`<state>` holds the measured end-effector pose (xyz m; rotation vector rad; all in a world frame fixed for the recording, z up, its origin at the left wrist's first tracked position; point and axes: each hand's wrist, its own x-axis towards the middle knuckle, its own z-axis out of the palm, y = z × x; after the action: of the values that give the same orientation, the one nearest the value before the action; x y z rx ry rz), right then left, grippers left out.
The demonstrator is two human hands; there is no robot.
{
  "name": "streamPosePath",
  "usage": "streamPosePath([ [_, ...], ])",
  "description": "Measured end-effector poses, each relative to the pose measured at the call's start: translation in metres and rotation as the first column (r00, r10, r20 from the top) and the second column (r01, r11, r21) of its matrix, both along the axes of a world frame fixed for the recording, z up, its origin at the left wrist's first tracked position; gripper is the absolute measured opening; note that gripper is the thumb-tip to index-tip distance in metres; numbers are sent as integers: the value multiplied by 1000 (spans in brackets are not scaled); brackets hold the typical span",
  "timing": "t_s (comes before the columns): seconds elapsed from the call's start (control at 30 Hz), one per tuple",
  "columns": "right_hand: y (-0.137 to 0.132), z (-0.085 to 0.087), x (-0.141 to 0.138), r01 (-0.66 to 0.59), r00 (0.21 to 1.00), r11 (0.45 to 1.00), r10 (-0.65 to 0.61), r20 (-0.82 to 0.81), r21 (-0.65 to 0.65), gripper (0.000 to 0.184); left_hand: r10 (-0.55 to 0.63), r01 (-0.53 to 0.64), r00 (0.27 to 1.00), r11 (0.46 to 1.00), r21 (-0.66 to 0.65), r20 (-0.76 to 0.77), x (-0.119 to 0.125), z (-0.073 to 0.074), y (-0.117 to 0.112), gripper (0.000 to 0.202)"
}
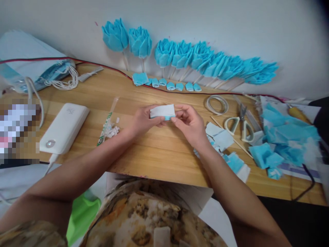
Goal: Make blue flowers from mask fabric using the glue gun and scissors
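Observation:
Over the middle of the table, a small fabric piece (162, 110), white on top with a light blue strip along its lower edge, is held between both hands. My left hand (144, 120) is closed on its left side, the thumb lying along the lower edge. At the right end, the thumb and fingertips of my right hand (189, 123) pinch the blue lower corner. Behind the hands are several small folded blue pieces (171, 86) in a row and a stack of blue squares (140, 79).
Blue fabric flowers (164, 52) on sticks lean against the wall. Scissors (242, 113), a tape roll (217, 105) and blue scraps (290, 130) lie right. Left are a white power bank (65, 127), a cable and small white bits (113, 131). A red-black wire (102, 65) crosses the back.

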<state>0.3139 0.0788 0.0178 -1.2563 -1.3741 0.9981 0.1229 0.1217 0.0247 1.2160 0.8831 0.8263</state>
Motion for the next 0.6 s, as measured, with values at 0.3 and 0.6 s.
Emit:
streamPosePath([
  [0.3, 2, -7, 4, -70, 996, 990, 62, -71, -122, 40, 20, -14, 999, 992, 123, -48, 0, -1, -3, 35],
  [0.6, -1, -3, 1, -69, 997, 990, 64, -47, -123, 47, 139, -142, 969, 990, 0, 204, -2, -4, 6, 47],
])
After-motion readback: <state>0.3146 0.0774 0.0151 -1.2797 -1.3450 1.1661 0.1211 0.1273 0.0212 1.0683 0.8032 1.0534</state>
